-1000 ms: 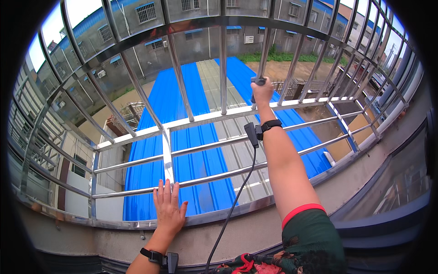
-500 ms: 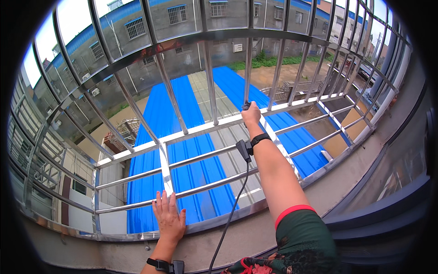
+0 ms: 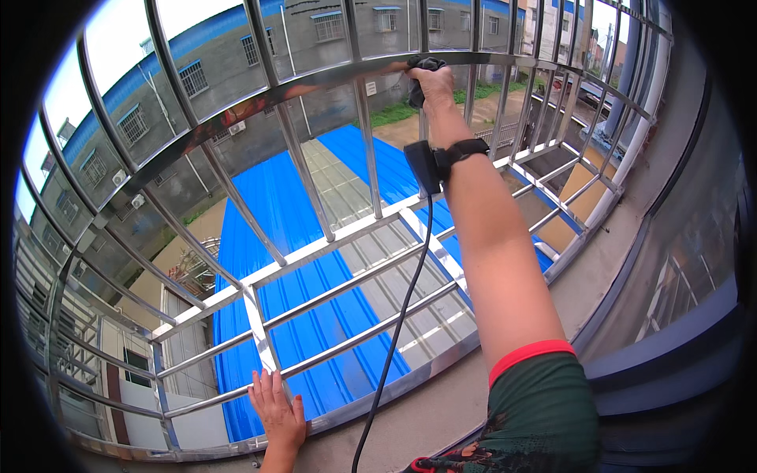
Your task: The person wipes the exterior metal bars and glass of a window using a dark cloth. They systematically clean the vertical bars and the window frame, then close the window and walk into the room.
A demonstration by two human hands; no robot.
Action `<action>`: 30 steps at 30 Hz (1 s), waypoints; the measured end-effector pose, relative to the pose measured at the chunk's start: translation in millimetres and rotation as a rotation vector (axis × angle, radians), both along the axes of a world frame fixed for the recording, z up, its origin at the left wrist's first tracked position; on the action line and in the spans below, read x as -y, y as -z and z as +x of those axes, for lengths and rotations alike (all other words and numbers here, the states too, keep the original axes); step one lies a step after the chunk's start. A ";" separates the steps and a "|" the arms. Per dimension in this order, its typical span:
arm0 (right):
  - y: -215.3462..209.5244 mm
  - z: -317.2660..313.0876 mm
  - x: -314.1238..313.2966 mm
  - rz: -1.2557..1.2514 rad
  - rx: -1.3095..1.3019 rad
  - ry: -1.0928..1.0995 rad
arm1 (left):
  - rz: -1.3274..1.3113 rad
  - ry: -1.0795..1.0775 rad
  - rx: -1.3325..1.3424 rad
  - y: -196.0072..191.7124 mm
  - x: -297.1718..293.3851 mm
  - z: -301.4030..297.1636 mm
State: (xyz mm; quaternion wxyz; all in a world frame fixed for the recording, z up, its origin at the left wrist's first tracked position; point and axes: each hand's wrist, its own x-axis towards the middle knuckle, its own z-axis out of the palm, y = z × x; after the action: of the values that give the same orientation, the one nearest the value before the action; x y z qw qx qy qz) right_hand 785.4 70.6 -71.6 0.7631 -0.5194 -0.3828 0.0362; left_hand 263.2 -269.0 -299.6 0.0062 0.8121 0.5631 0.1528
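My right hand (image 3: 430,79) reaches up and out, shut on a dark cloth (image 3: 418,72) pressed against the curved top rail of a shiny steel window guard (image 3: 315,244). A black device with a cable (image 3: 424,167) is strapped at that wrist, and the cable hangs down toward me. My left hand (image 3: 277,410) lies flat, fingers apart, on the guard's lower rail at the ledge, holding nothing.
The concrete window ledge (image 3: 441,394) runs below the bars. Beyond them lie a blue corrugated roof (image 3: 307,331), grey buildings (image 3: 197,87) and a yard far below. A dark window frame (image 3: 670,339) stands at the right.
My right hand has gone up from the middle crossbars to the guard's top rail. The view has tilted up and left. My left hand stays on the lower rail.
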 end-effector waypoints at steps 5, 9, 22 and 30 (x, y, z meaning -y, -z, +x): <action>0.8 30.5 22.9 0.049 -0.166 -0.736 | -0.028 0.001 -0.027 1.2 -1.8 2.6; -9.9 44.9 20.8 -0.059 -0.106 -0.737 | -0.040 0.022 -0.042 1.6 -3.1 4.7; 8.5 -19.7 -16.9 -0.020 0.162 0.708 | 0.076 0.080 -0.006 -8.2 -2.8 12.5; 88.5 -37.1 -3.4 -0.200 0.243 0.697 | 0.046 0.050 -0.049 2.4 5.7 8.6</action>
State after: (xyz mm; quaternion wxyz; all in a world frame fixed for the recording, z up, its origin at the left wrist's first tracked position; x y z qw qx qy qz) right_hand 748.3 74.1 -160.1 0.6242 -0.6908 -0.2654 -0.2503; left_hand 271.8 -274.7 -302.1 -0.0225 0.8294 0.5390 0.1454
